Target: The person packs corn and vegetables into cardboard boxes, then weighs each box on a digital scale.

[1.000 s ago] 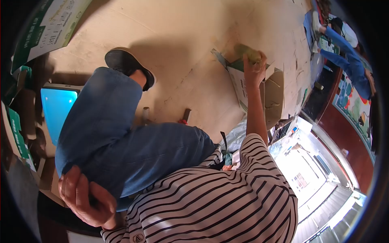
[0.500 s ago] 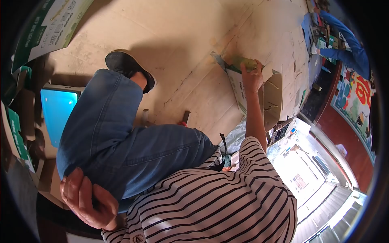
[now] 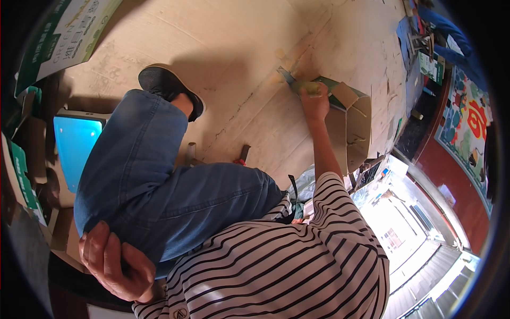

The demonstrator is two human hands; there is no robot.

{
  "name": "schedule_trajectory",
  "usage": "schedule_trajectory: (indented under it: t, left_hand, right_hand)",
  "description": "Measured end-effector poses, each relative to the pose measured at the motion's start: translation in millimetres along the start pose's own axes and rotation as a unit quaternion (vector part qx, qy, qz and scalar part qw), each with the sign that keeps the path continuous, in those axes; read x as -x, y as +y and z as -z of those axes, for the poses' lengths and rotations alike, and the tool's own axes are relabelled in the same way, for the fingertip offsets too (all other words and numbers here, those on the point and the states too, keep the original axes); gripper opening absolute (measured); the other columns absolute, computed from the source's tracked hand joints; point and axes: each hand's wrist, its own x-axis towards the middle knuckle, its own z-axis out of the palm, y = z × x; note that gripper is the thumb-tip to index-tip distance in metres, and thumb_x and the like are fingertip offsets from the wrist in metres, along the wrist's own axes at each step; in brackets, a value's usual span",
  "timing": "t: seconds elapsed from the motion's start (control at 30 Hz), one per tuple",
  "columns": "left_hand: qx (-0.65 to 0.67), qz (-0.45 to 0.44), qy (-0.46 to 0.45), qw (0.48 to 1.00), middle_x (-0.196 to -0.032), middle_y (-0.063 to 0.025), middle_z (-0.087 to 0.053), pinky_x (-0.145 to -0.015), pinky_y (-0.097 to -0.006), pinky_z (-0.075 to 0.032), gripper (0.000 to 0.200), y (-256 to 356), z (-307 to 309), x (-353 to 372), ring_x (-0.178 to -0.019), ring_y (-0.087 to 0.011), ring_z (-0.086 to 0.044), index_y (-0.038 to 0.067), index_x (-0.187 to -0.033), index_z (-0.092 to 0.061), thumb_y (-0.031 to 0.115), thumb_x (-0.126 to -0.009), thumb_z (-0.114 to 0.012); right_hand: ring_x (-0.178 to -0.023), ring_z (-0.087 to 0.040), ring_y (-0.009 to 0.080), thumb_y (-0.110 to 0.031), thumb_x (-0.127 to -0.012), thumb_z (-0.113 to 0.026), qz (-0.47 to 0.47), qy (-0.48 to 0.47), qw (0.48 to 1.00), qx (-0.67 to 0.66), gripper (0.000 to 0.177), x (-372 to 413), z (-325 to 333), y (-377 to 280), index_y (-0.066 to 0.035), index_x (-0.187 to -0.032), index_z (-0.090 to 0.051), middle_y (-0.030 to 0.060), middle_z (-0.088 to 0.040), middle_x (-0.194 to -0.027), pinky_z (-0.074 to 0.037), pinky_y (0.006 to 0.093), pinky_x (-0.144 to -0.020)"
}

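Note:
My right hand (image 3: 315, 103) is closed on a yellow-green object (image 3: 312, 87) whose kind I cannot tell. It is at the near corner of a cardboard box (image 3: 340, 127) with raised flaps and a green printed edge. A narrow dark grey strip (image 3: 287, 75) sticks out just beyond the hand. Loosely curled, with the thumb apart and nothing seen in it, my left hand (image 3: 118, 263) rests against my bent leg in blue jeans (image 3: 133, 175).
Cardboard (image 3: 249, 42) covers the floor around my black shoe (image 3: 167, 87). A bright blue panel (image 3: 78, 149) and green-white printed cartons (image 3: 66, 40) are at the left. A small red-and-black tool (image 3: 244, 154) lies near my knee. Another person's blue-clothed limb (image 3: 451, 53) shows at top right.
My right hand has moved left along the box, with the yellow-green object in it. A box flap now stands out to its right. My left hand has stayed put.

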Motion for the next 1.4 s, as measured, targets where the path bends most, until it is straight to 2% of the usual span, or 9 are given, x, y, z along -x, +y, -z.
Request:
schedule_trajectory:
  t: [0.17, 0.27, 0.37, 0.57, 0.77, 0.97, 1.1, 1.3, 1.4]
  left_hand:
    - [0.009, -0.018, 0.008, 1.000, -0.107, -0.0203, -0.061, -0.092, -0.0500, -0.043, 0.021, -3, -2, 0, -0.098, -0.0331, -0.059, -0.004, -0.106, -0.054, 0.002, -0.085, -0.052]
    - [0.005, -0.013, 0.005, 1.000, -0.107, -0.0202, -0.060, -0.093, -0.0498, -0.043, 0.022, -1, -1, -2, -0.098, -0.0330, -0.059, -0.003, -0.106, -0.054, 0.002, -0.085, -0.052]
    - [0.008, 0.000, 0.002, 1.000, -0.107, -0.0202, -0.060, -0.093, -0.0495, -0.043, 0.022, -1, 0, 1, -0.098, -0.0330, -0.059, -0.003, -0.106, -0.054, 0.001, -0.084, -0.052]
    - [0.010, -0.016, 0.002, 1.000, -0.107, -0.0199, -0.060, -0.093, -0.0489, -0.043, 0.021, -7, -1, 4, -0.099, -0.0328, -0.058, -0.003, -0.106, -0.054, 0.002, -0.085, -0.051]
    - [0.004, -0.018, 0.000, 1.000, -0.107, -0.0208, -0.060, -0.094, -0.0492, -0.042, 0.021, -6, 0, 1, -0.099, -0.0330, -0.059, -0.004, -0.106, -0.053, 0.003, -0.086, -0.051]
    - [0.007, -0.020, 0.002, 1.000, -0.106, -0.0207, -0.061, -0.093, -0.0495, -0.043, 0.022, -5, 0, 0, -0.098, -0.0324, -0.059, -0.004, -0.106, -0.053, 0.001, -0.085, -0.050]
    - [0.019, -0.001, 0.009, 1.000, -0.106, -0.0203, -0.061, -0.093, -0.0494, -0.042, 0.023, -3, 1, 1, -0.097, -0.0319, -0.059, -0.003, -0.105, -0.054, -0.002, -0.082, -0.050]
    - [0.019, -0.010, 0.012, 1.000, -0.107, -0.0188, -0.060, -0.092, -0.0494, -0.042, 0.024, -6, -3, 5, -0.097, -0.0315, -0.059, -0.002, -0.106, -0.054, -0.002, -0.081, -0.051]
    - [0.013, -0.002, 0.007, 1.000, -0.108, -0.0180, -0.060, -0.092, -0.0492, -0.042, 0.023, -6, 0, 4, -0.097, -0.0310, -0.059, -0.002, -0.105, -0.054, -0.002, -0.082, -0.050]
  right_hand:
    - [-0.099, -0.058, 0.0373, -0.030, -0.071, -0.076, 0.033, 0.036, 0.999, 0.008, 0.062, -20, 40, -33, -0.011, -0.120, -0.044, 0.0200, -0.058, -0.108, -0.049, 0.0426, -0.079]
    - [-0.096, -0.058, 0.0385, -0.030, -0.073, -0.076, -0.038, 0.008, 0.999, -0.015, 0.062, -31, 36, -41, -0.010, -0.120, -0.043, 0.0196, -0.058, -0.105, -0.049, 0.0441, -0.078]
    - [-0.092, -0.059, 0.0394, -0.030, -0.074, -0.075, 0.094, 0.070, 0.993, 0.017, 0.060, -21, -6, 2, -0.009, -0.120, -0.043, 0.0199, -0.060, -0.101, -0.049, 0.0452, -0.076]
    - [-0.090, -0.061, 0.0393, -0.031, -0.073, -0.076, 0.018, 0.010, 0.999, 0.034, 0.059, -18, 15, -16, -0.009, -0.118, -0.044, 0.0197, -0.061, -0.098, -0.049, 0.0460, -0.075]
    - [-0.083, -0.062, 0.0400, -0.033, -0.073, -0.076, 0.041, 0.088, 0.995, 0.026, 0.058, -28, 50, -48, -0.008, -0.116, -0.046, 0.0187, -0.062, -0.095, -0.050, 0.0463, -0.071]
    - [-0.088, -0.061, 0.0378, -0.033, -0.072, -0.076, 0.073, 0.105, 0.990, 0.052, 0.056, 3, -19, 8, -0.006, -0.114, -0.049, 0.0162, -0.062, -0.094, -0.050, 0.0414, -0.080]
    - [-0.093, -0.061, 0.0373, -0.036, -0.073, -0.074, 0.019, -0.007, 0.999, 0.049, 0.059, -20, 2, 13, -0.005, -0.116, -0.049, 0.0176, -0.061, -0.102, -0.048, 0.0417, -0.083]
    - [-0.092, -0.061, 0.0371, -0.039, -0.074, -0.073, 0.023, 0.107, 0.994, 0.021, 0.057, -31, 76, -59, -0.005, -0.114, -0.050, 0.0184, -0.062, -0.101, -0.049, 0.0437, -0.078]
    - [-0.092, -0.061, 0.0377, -0.040, -0.074, -0.073, 0.011, 0.093, 0.996, 0.013, 0.057, -32, 74, -59, -0.006, -0.113, -0.051, 0.0191, -0.062, -0.100, -0.049, 0.0441, -0.077]
